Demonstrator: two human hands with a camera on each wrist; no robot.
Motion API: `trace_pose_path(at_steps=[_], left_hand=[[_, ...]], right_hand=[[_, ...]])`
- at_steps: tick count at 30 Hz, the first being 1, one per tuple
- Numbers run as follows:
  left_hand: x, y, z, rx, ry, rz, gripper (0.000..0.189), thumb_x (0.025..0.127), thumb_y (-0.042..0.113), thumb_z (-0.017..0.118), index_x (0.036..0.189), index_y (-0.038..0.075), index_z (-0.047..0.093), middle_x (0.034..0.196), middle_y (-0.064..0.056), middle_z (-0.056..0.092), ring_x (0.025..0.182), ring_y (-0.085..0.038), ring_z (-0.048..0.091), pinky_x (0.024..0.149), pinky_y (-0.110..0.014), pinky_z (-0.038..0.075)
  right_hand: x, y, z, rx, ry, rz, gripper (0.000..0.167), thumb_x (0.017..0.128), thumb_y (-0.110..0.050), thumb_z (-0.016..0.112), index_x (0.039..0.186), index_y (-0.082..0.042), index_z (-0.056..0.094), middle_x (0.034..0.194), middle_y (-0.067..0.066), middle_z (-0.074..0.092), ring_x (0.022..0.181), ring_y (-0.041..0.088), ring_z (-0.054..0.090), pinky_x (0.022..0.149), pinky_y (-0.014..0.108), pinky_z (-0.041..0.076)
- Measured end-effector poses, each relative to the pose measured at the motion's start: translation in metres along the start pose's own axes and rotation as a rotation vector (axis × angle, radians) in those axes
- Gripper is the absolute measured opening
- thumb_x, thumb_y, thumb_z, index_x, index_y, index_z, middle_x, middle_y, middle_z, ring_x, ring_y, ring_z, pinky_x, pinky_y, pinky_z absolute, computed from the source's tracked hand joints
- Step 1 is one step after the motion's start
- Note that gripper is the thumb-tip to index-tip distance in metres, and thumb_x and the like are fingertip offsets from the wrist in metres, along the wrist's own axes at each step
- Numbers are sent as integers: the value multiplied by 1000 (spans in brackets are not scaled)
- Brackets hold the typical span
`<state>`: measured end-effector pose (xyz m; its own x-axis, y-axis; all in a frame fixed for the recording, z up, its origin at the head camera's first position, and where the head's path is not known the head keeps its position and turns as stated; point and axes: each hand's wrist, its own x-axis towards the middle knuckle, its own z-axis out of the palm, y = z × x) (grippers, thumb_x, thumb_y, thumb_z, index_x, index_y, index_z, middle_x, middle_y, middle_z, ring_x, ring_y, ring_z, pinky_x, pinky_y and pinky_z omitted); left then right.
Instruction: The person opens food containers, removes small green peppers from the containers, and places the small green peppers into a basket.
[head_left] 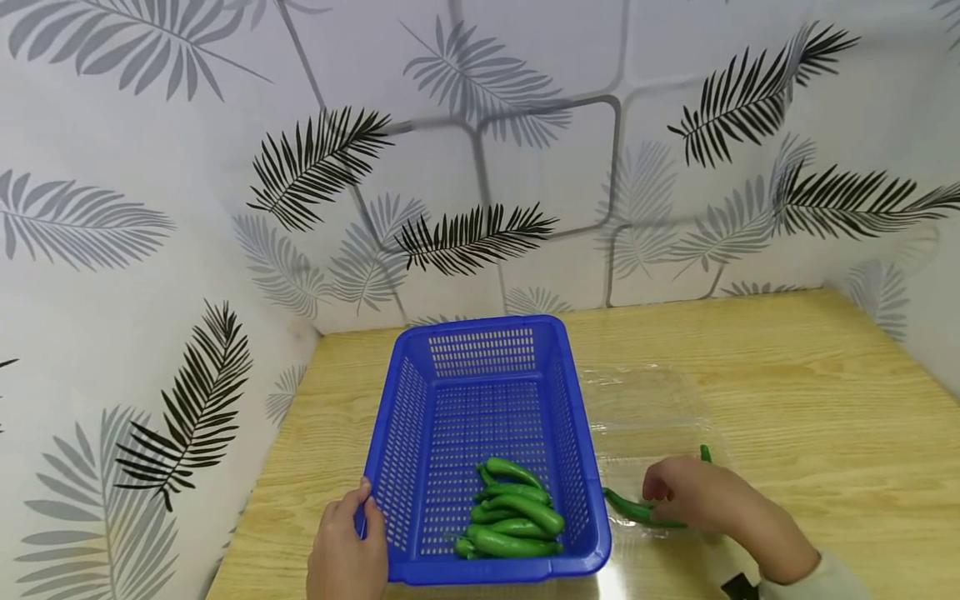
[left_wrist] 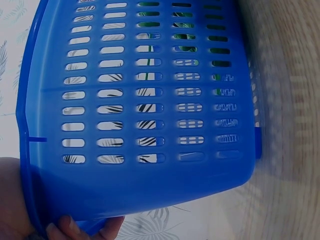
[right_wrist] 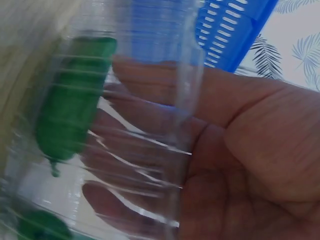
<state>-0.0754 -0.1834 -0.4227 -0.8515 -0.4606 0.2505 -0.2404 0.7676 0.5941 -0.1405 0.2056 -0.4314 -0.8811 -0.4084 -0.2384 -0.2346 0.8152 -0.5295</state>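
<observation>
At the front left corner of the blue plastic basket [head_left: 420, 567], my left hand [head_left: 348, 542] grips the rim. Its fingertips [left_wrist: 67, 227] curl around the rim in the left wrist view. Several smooth green peppers [head_left: 517, 546] lie piled in the front right part of the basket. My right hand [head_left: 697, 493] reaches down into a clear plastic box [head_left: 637, 400] to the basket's right. Seen through the box wall, its fingers are spread, fingertips right at the edge of a green pepper [right_wrist: 75, 100]. Another green pepper [right_wrist: 42, 225] shows at the bottom of that view.
Basket and box stand on a light wooden table [head_left: 817, 400]. A white wall covering [head_left: 540, 167] with leaf patterns rises behind the table and along its left side. A pale sleeve [head_left: 813, 581] covers the right forearm, with a small black object beside the wrist.
</observation>
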Motion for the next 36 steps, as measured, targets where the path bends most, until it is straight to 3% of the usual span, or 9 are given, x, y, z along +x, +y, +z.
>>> trace_pose_path(at_steps=[7,13,19,27,32,36], left_hand=[[2,0,0,3,-7,-8,29,98,14,63,123,4,75,112,-22,73,95,-52,72,74,-62,56],[1,-1,1,3,-6,-6,29,98,13,63,123,3,75,112,-22,73,95,-51,72,73,-62,56],[1,-1,1,-9,4,8,29,98,13,64,123,3,75,112,-22,73,95,-51,72,73,-62,56],[1,-1,0,-3,-1,7,29,98,13,64,123,3,75,113,-22,73,96,-52,72,74,-63,56],[1,-1,1,-3,1,6,29,98,13,64,123,3,75,112,-23,73,96,-52,72,75,-63,56],[0,-1,1,-9,11,13,29,98,12,64,122,3,75,112,-23,74,96,-52,72,74,-63,56]], right_hand=[[3,7,8,31,5,-45,11,81,-5,81,83,-12,73,77,-8,66,72,5,55,66,27,49],[2,7,7,32,25,-8,9,83,-10,79,83,-14,71,77,-7,63,72,8,53,65,28,46],[-1,4,0,66,101,-2,11,86,-19,77,88,-14,67,78,-7,61,71,8,52,63,27,45],[-5,-12,-14,150,251,-15,14,83,-17,71,95,-11,66,81,-5,64,74,8,55,66,25,47],[-10,-29,-13,220,325,-106,14,84,-15,72,97,-13,67,82,-8,63,75,1,54,64,23,46],[-11,-44,-7,278,331,-244,14,87,-11,74,100,-12,69,86,-10,65,78,-1,56,66,23,51]])
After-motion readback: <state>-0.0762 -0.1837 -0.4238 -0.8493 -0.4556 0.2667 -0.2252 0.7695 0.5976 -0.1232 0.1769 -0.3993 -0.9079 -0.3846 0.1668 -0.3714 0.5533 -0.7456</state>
